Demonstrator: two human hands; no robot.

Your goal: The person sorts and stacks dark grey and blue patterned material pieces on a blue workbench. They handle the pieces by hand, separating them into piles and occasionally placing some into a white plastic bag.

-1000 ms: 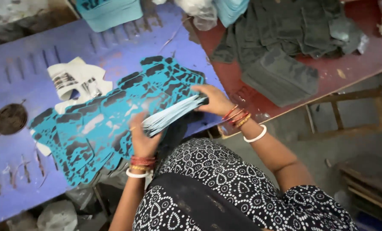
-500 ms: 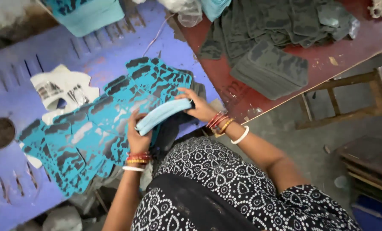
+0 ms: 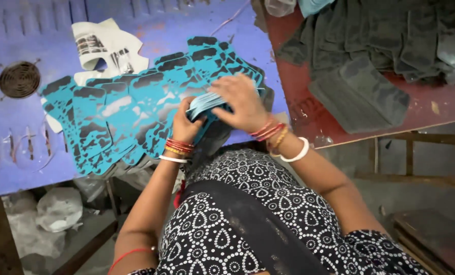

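Clamping both grips, left hand (image 3: 185, 125) and right hand (image 3: 242, 104), on a thin stack of flat teal cut-out sheets (image 3: 203, 104) over the blue slotted worktop (image 3: 28, 163).

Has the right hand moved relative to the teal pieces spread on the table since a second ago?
Yes. The right hand has shifted from the spread teal pieces' edge inward over them, pressing the held stack.

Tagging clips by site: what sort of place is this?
Likely a small workshop for cut-piece goods. Teal die-cut sheets fan over a slotted blue worktable; dark cut fabric pieces pile on a red table.
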